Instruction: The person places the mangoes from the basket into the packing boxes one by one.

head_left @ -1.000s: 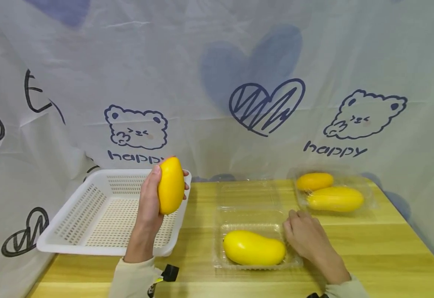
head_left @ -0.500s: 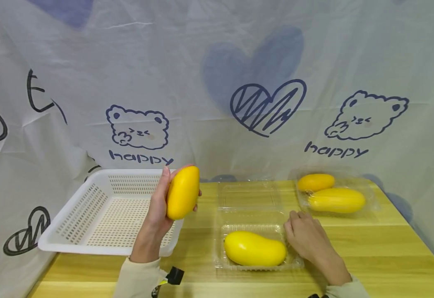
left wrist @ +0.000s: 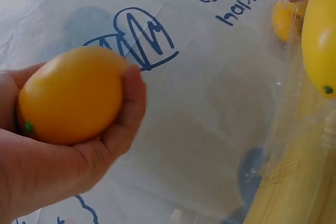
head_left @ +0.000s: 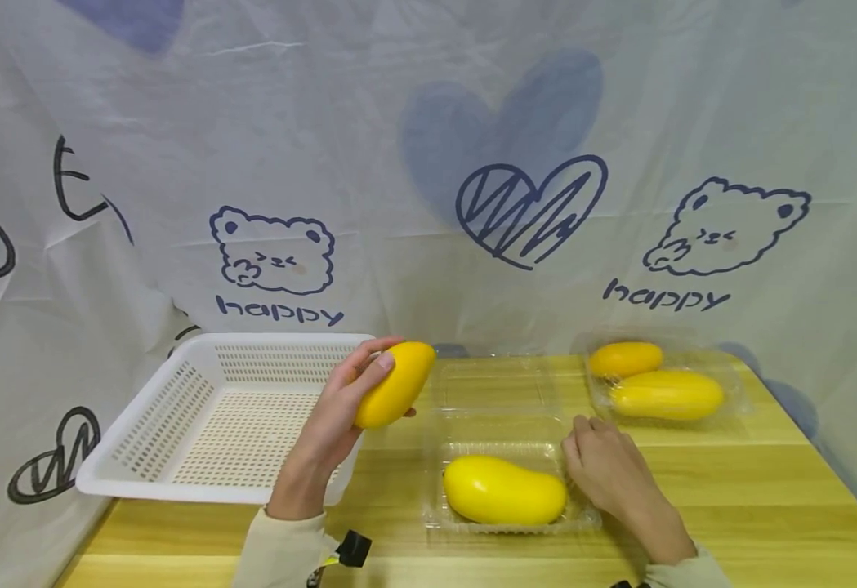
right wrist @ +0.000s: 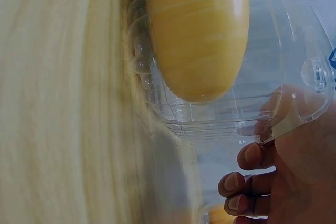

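Note:
My left hand grips a smooth yellow mango, held up between the white basket and the clear plastic box. In the left wrist view, a small green stem spot shows on this mango, with fingers and thumb curled round it. The clear plastic clamshell box lies open on the table, its lid folded back. Inside lies a larger, elongated yellow mango. At the box's right side, my right hand pinches the rim; in the right wrist view its thumb shows through the plastic.
A white slotted basket stands on the left of the wooden table. At the back right, another clear box holds a small orange-yellow fruit and a longer yellow one. A printed cloth hangs behind.
My left hand has carried the mango rightward from over the basket toward the open box, tilting it to the right. The right hand has stayed at the box's rim.

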The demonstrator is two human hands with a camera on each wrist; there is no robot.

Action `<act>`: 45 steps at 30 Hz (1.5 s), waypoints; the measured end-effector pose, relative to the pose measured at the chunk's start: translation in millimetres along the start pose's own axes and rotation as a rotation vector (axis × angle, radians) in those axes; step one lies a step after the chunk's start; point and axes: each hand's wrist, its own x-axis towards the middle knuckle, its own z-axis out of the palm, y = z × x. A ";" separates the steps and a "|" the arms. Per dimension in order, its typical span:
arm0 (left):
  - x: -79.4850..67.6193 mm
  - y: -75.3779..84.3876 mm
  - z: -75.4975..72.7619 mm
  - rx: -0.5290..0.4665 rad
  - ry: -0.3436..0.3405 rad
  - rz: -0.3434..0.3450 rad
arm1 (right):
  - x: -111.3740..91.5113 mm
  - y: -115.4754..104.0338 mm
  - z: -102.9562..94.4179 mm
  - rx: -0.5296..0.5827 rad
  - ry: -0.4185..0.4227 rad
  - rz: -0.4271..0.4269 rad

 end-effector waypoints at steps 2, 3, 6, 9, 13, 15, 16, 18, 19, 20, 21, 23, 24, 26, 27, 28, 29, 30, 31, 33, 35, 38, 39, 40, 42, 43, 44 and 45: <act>0.8 -3.1 2.1 0.003 -0.020 -0.011 | -0.3 -0.4 0.3 0.000 0.006 -0.003; 1.2 -4.7 3.5 -0.003 -0.028 -0.020 | -0.5 -0.5 0.4 0.001 0.009 -0.004; 2.3 -9.5 8.9 -0.036 -0.054 -0.040 | -0.9 -0.8 0.6 0.004 0.010 -0.004; 2.9 -12.8 14.6 -0.079 -0.095 -0.057 | -0.9 -0.9 0.6 0.007 0.010 -0.005; 3.9 -15.4 20.6 -0.129 -0.194 -0.073 | -0.2 -0.9 0.6 0.004 0.012 -0.009; 4.1 -16.2 22.3 -0.139 -0.244 -0.072 | 0.2 -0.9 0.7 0.003 0.010 -0.011; 4.2 -16.2 23.3 -0.138 -0.266 -0.069 | 0.4 -0.9 0.6 0.002 0.009 -0.010; 3.7 -16.3 25.1 -0.135 -0.288 -0.061 | 0.4 -0.9 0.4 0.004 0.011 -0.011; 3.5 -16.5 25.8 -0.135 -0.290 -0.058 | 0.4 -1.0 0.3 0.005 0.010 -0.011; 3.3 -16.8 26.5 -0.135 -0.287 -0.056 | 0.4 -1.1 0.3 0.007 0.010 -0.009; 3.4 -17.5 27.1 -0.132 -0.280 -0.054 | 0.2 -1.1 0.2 0.006 0.009 -0.008; 3.3 -18.7 28.4 -0.125 -0.257 -0.049 | 0.0 -1.1 0.3 0.005 0.005 -0.005; 3.4 -19.5 28.9 -0.120 -0.243 -0.047 | -0.1 -1.1 0.3 0.003 0.003 -0.003; 3.7 -21.3 29.9 -0.107 -0.222 -0.041 | -0.3 -1.1 0.3 0.003 -0.004 -0.001; 4.0 -22.0 30.4 -0.100 -0.213 -0.038 | -0.5 -1.0 0.3 0.003 -0.004 -0.002; 4.1 -22.6 30.9 -0.099 -0.208 -0.036 | -0.4 -1.0 0.2 0.003 -0.005 -0.002; 4.5 -23.3 31.4 -0.099 -0.204 -0.033 | -0.3 -1.0 0.1 0.003 -0.004 -0.004; 4.9 -24.0 31.8 -0.102 -0.202 -0.032 | -0.2 -1.0 -0.1 0.004 -0.007 -0.004; 5.5 -24.9 32.2 -0.107 -0.204 -0.031 | -0.2 -1.0 -0.3 0.005 -0.009 -0.003; 6.5 -26.2 33.2 -0.127 -0.207 -0.033 | -0.1 -1.1 -0.9 0.006 -0.012 -0.001; 7.2 -27.8 34.4 -0.157 -0.208 -0.042 | 0.1 -1.2 -1.4 0.005 -0.013 0.000; 7.2 -30.2 37.0 -0.202 -0.211 -0.058 | 0.0 -1.5 -2.0 0.008 -0.017 0.005; 7.0 -31.1 38.1 -0.217 -0.210 -0.066 | 0.1 -1.6 -2.0 0.011 -0.020 0.007; 6.7 -32.1 39.2 -0.229 -0.210 -0.072 | 0.0 -1.7 -2.1 0.014 -0.021 0.007; 6.5 -33.7 41.8 -0.250 -0.206 -0.085 | 0.0 -1.7 -1.9 0.021 -0.031 0.010; 6.6 -34.4 43.1 -0.260 -0.202 -0.091 | 0.1 -1.7 -1.8 0.021 -0.031 0.009; 6.9 -35.1 44.3 -0.269 -0.198 -0.097 | 0.2 -1.6 -1.7 0.022 -0.031 0.007; 7.3 -35.6 45.3 -0.274 -0.191 -0.102 | 0.5 -1.6 -1.5 0.022 -0.031 0.005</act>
